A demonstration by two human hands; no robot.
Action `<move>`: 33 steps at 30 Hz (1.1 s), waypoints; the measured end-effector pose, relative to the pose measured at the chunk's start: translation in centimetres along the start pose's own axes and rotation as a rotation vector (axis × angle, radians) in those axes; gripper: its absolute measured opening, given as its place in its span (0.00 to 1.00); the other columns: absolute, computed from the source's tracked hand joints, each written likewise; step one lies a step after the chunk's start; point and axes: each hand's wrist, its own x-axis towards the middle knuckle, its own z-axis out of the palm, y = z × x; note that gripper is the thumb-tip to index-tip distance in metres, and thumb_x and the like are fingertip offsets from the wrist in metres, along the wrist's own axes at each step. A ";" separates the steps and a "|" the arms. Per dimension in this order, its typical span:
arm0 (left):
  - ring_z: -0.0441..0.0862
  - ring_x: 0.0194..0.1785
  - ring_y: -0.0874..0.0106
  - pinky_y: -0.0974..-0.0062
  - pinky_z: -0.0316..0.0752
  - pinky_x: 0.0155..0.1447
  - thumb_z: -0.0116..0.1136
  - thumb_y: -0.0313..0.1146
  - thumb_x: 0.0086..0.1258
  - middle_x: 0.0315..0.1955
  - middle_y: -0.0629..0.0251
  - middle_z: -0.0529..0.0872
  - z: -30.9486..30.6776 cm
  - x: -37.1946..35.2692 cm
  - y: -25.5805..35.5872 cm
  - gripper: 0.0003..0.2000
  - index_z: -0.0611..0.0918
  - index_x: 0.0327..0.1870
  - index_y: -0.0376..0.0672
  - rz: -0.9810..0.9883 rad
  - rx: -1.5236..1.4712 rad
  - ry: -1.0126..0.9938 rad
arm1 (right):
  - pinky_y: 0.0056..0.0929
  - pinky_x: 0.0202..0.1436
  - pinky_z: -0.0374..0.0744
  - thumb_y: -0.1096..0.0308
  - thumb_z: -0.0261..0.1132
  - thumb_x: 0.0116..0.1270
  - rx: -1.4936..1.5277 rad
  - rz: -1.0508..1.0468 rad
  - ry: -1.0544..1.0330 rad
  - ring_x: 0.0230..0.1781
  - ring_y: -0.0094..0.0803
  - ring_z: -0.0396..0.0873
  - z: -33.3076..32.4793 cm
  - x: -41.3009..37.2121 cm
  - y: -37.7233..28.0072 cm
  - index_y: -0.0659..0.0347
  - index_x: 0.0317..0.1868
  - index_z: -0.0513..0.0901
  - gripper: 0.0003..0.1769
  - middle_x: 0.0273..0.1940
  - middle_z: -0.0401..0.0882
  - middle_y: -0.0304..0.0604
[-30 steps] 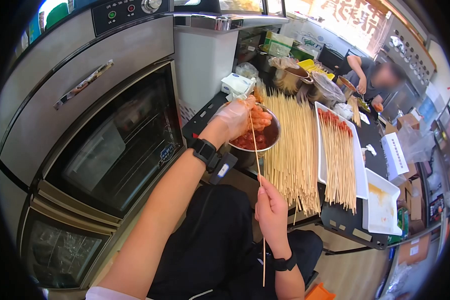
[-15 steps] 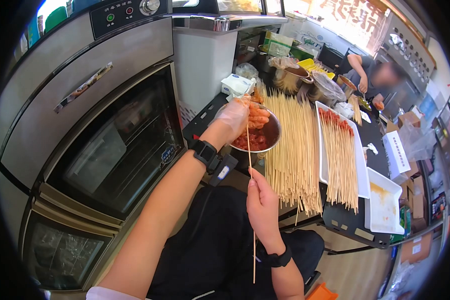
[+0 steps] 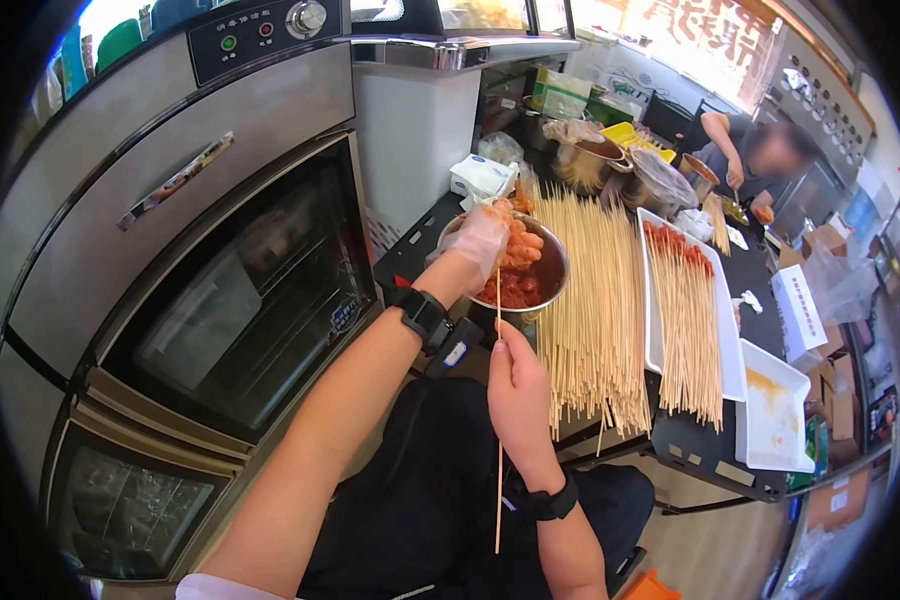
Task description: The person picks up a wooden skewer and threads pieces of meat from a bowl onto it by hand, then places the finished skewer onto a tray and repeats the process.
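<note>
Closer to the bowl [image 3: 556, 250] than before, your right hand [image 3: 520, 385] pinches 1 stick [image 3: 498, 470]; your gloved left hand [image 3: 480, 240] curls by its upper end above red meat [image 3: 518, 290], exact grip hidden. Best keep the stick straight, fingers clear of its tip.
</note>
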 end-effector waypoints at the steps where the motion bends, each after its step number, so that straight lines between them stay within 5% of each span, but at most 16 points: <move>1: 0.80 0.26 0.60 0.66 0.76 0.33 0.34 0.47 0.71 0.30 0.50 0.82 0.0 0.0 0.0 0.19 0.72 0.38 0.38 -0.004 -0.014 -0.022 | 0.31 0.26 0.71 0.72 0.50 0.67 -0.021 0.039 -0.005 0.20 0.38 0.75 0.0 0.4 -0.1 0.71 0.50 0.73 0.15 0.24 0.75 0.58; 8: 0.81 0.32 0.64 0.67 0.76 0.38 0.32 0.46 0.74 0.36 0.52 0.82 -0.3 0.0 0.2 0.19 0.70 0.42 0.36 0.031 0.054 -0.089 | 0.31 0.29 0.72 0.69 0.50 0.68 -0.051 0.089 0.008 0.22 0.37 0.76 -0.6 1.1 0.9 0.70 0.49 0.74 0.15 0.27 0.76 0.56; 11: 0.80 0.34 0.62 0.64 0.76 0.39 0.33 0.49 0.72 0.36 0.53 0.82 -0.1 -0.5 1.2 0.22 0.72 0.42 0.36 -0.123 -0.004 -0.008 | 0.28 0.27 0.71 0.69 0.50 0.68 -0.049 0.061 0.010 0.21 0.32 0.73 -0.8 0.8 0.7 0.69 0.49 0.74 0.15 0.25 0.75 0.53; 13: 0.80 0.37 0.60 0.62 0.75 0.41 0.34 0.49 0.70 0.38 0.53 0.82 -1.3 -0.1 1.5 0.22 0.72 0.44 0.36 -0.167 -0.247 -0.121 | 0.27 0.26 0.70 0.68 0.50 0.68 -0.049 0.057 0.009 0.20 0.29 0.72 -0.8 0.6 0.5 0.68 0.50 0.74 0.15 0.24 0.75 0.52; 16: 0.79 0.35 0.61 0.63 0.76 0.40 0.33 0.44 0.70 0.35 0.57 0.81 -1.3 -0.2 1.6 0.18 0.72 0.42 0.38 -0.157 -0.222 -0.186 | 0.26 0.25 0.69 0.68 0.50 0.68 -0.014 0.113 -0.015 0.20 0.26 0.70 -0.9 0.4 0.3 0.67 0.50 0.74 0.15 0.22 0.73 0.49; 18: 0.79 0.34 0.62 0.63 0.76 0.40 0.33 0.42 0.70 0.32 0.59 0.79 -1.7 0.2 1.1 0.16 0.72 0.40 0.39 -0.127 -0.263 -0.206 | 0.14 0.26 0.63 0.69 0.50 0.70 0.042 0.183 -0.060 0.23 0.13 0.60 -1.0 0.3 0.0 0.66 0.51 0.74 0.14 0.25 0.66 0.30; 21: 0.77 0.31 0.64 0.62 0.77 0.39 0.33 0.38 0.71 0.26 0.63 0.75 -1.1 -0.1 0.9 0.12 0.71 0.37 0.41 -0.055 -0.265 -0.125 | 0.13 0.26 0.61 0.70 0.50 0.70 0.066 0.151 -0.057 0.23 0.12 0.59 -0.7 0.2 0.4 0.67 0.51 0.74 0.14 0.25 0.65 0.29; 22: 0.77 0.30 0.65 0.62 0.78 0.38 0.32 0.36 0.71 0.24 0.64 0.73 -0.6 -0.8 1.1 0.12 0.70 0.36 0.42 -0.014 -0.227 -0.026 | 0.13 0.26 0.61 0.70 0.50 0.70 0.066 0.148 -0.058 0.23 0.12 0.59 -0.7 0.2 0.5 0.67 0.51 0.74 0.14 0.25 0.65 0.29; 24: 0.77 0.30 0.65 0.62 0.78 0.38 0.33 0.36 0.71 0.24 0.64 0.74 -0.9 -0.8 1.1 0.12 0.70 0.36 0.41 -0.006 -0.219 -0.053 | 0.28 0.27 0.70 0.69 0.49 0.69 -0.001 0.110 -0.047 0.21 0.32 0.73 -0.5 0.3 0.6 0.67 0.50 0.73 0.14 0.24 0.75 0.52; 33: 0.77 0.28 0.66 0.61 0.79 0.38 0.32 0.38 0.72 0.29 0.60 0.78 -0.7 -0.6 1.1 0.13 0.70 0.37 0.40 -0.042 -0.129 -0.032 | 0.32 0.26 0.71 0.70 0.49 0.69 -0.042 0.064 -0.012 0.20 0.40 0.75 -0.2 0.3 0.2 0.67 0.49 0.73 0.13 0.24 0.74 0.57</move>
